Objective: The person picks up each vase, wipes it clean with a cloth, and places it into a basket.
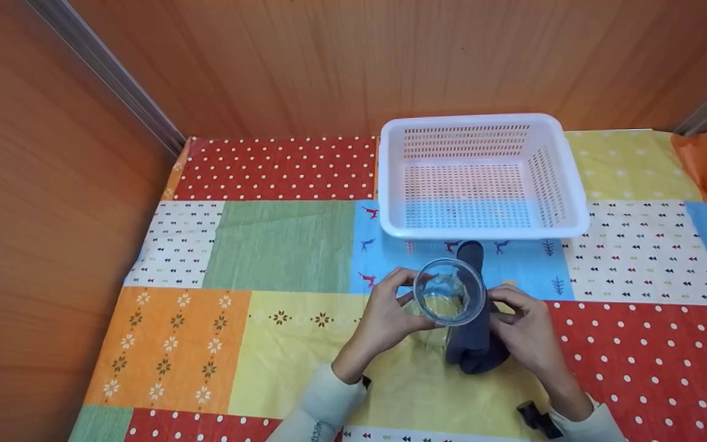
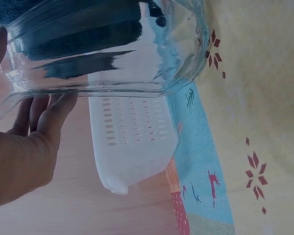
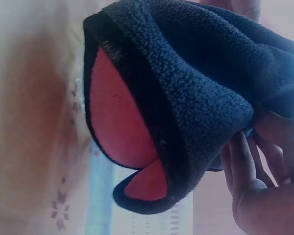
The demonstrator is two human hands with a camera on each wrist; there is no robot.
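My left hand (image 1: 387, 314) grips a tall clear glass jar (image 1: 448, 293) near its round rim, thumb on the near side and fingers on the far side. In the left wrist view the jar (image 2: 161, 81) lies across the top, its thick base towards the right. A dark fleecy cloth (image 1: 473, 337) with a pinkish-red reverse is pinched in my right hand (image 1: 526, 328). It hangs folded close along the jar's right side. Seen from the right wrist, the cloth (image 3: 201, 93) bunches at my fingers, and its dark-edged lower end opens to show the pinkish-red side.
A white perforated plastic basket (image 1: 393, 184) stands behind my hands, near the wooden back wall (image 1: 329, 67). Patchwork-patterned cloth (image 1: 286, 245) covers the table. Wooden panels rise on the left and right too.
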